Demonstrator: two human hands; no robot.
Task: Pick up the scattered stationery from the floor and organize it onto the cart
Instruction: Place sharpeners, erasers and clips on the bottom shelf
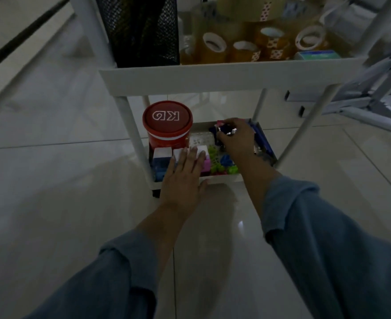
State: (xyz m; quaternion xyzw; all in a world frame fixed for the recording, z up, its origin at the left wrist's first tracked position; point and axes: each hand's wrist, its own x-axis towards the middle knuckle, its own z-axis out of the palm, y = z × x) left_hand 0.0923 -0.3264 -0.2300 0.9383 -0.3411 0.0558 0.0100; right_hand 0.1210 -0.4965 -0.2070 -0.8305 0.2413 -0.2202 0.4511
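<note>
Late stage, apparently: right hand curls round a small dark-blue item over the bottom tray of the cart; left hand, fingers straight, lies flat on boxes beside it.

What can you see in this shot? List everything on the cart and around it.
cart: one, white, centre of view
mesh holder: one, black, upper shelf, left
tape rolls: at least five, amber-clear, upper shelf
small box: one, blue-green, upper shelf, right
tub: one, red with lid, lower shelf, left
note blocks: about three, white-topped, blue and pink, lower shelf front
plastic clips: several, green, blue, pink, lower shelf front
metal frame: one, pale, right of cart
left hand: fingers flat on the note blocks
right hand: fingers curled on a dark blue item, lower shelf
</note>
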